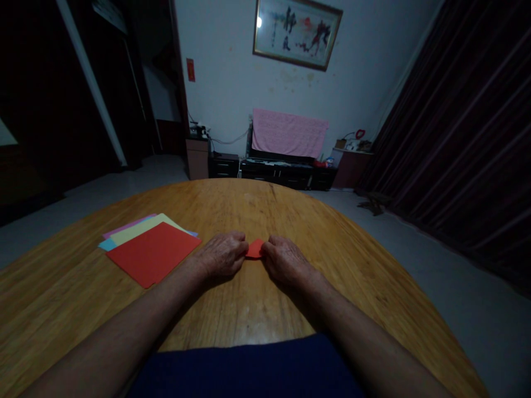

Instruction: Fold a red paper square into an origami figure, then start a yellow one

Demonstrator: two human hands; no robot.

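A small piece of red paper [254, 249], seemingly folded, lies between my two hands over the middle of the round wooden table [257, 309]. My left hand [226, 253] pinches its left end, the fingers closed. On the opposite end, my right hand [286, 258] is closed in the same way. Fingers on both sides cover the paper's ends, so its full shape is hidden. Left of my left hand sits a loose stack of coloured sheets, with a red sheet [155, 254] on top and a yellow sheet [141, 228] under it.
Blue and purple sheet edges stick out from the stack. Beyond the table's far edge, a pink cloth [289, 132] hangs over a screen on a low black cabinet [276, 172]. A framed picture [297, 33] hangs above, and a dark curtain [452, 127] covers the right side.
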